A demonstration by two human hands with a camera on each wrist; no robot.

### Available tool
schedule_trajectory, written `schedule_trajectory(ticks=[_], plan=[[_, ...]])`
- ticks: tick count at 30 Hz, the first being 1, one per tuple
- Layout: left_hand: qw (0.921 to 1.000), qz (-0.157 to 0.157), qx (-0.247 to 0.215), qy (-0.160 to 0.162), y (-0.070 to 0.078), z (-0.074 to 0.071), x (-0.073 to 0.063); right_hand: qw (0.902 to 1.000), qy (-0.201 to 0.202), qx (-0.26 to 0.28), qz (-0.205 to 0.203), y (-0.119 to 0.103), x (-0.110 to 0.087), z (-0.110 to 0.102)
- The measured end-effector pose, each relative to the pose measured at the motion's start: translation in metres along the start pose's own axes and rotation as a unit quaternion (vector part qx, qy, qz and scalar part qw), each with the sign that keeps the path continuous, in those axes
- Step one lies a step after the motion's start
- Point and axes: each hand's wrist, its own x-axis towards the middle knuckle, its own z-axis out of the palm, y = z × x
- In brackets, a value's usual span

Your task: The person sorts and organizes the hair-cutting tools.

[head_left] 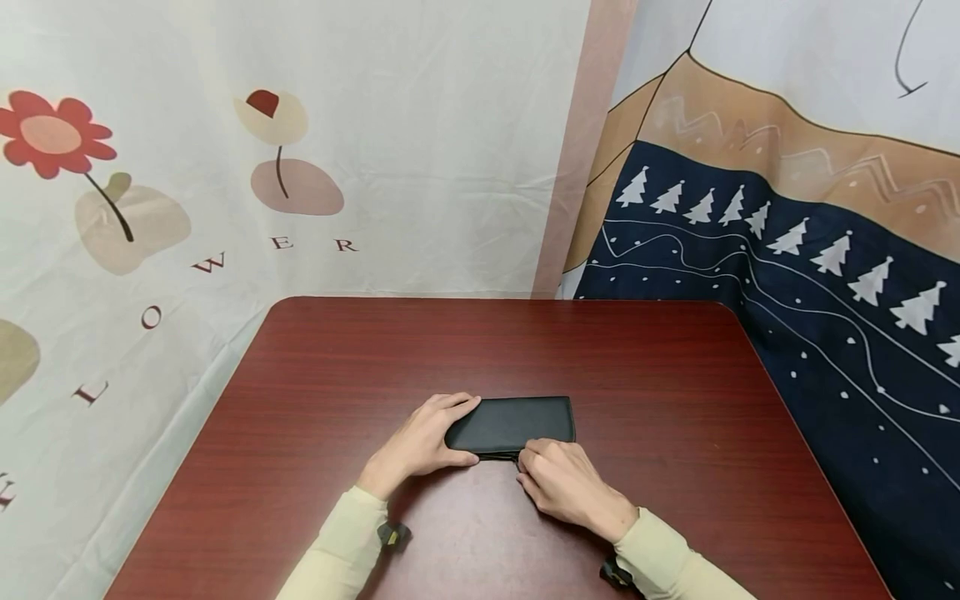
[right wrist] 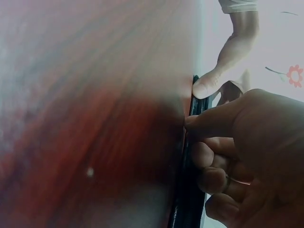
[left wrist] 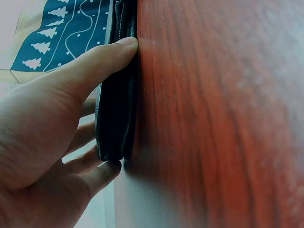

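Note:
A long black zip wallet (head_left: 510, 423) lies flat on the table, its near edge facing me. My left hand (head_left: 420, 442) grips its left end, with the thumb along the near edge and the fingers round the far side and end. In the left wrist view, the zipper (left wrist: 119, 21) shows along the wallet's edge just past the thumb. My right hand (head_left: 562, 483) is at the near edge, right of the middle, its fingers curled and thumb and forefinger pinching at the zipper side. Those fingers hide the zipper pull.
The reddish-brown wooden table (head_left: 645, 367) has rounded far corners. Behind it hangs a white cloth (head_left: 450, 125) with flowers and letters. A dark blue cloth (head_left: 675, 242) with white trees hangs at the right. Each forearm wears a small dark device near the cuff.

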Motion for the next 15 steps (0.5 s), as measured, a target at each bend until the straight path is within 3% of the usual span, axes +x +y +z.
schedule_trajectory(ticks=[5,9,15], plan=[[1.0,0.003,0.004,0.002,0.0,0.0,0.001,0.9997,-0.016,0.016,0.01,0.0,0.0,-0.001],[1.0,0.002,0.004,0.002,-0.001,0.001,0.001,0.9972,-0.03,0.065,0.021,0.003,0.0,-0.004],[1.0,0.002,0.002,0.004,-0.003,0.002,0.001,0.9888,0.009,0.144,-0.036,0.015,0.002,-0.009]])
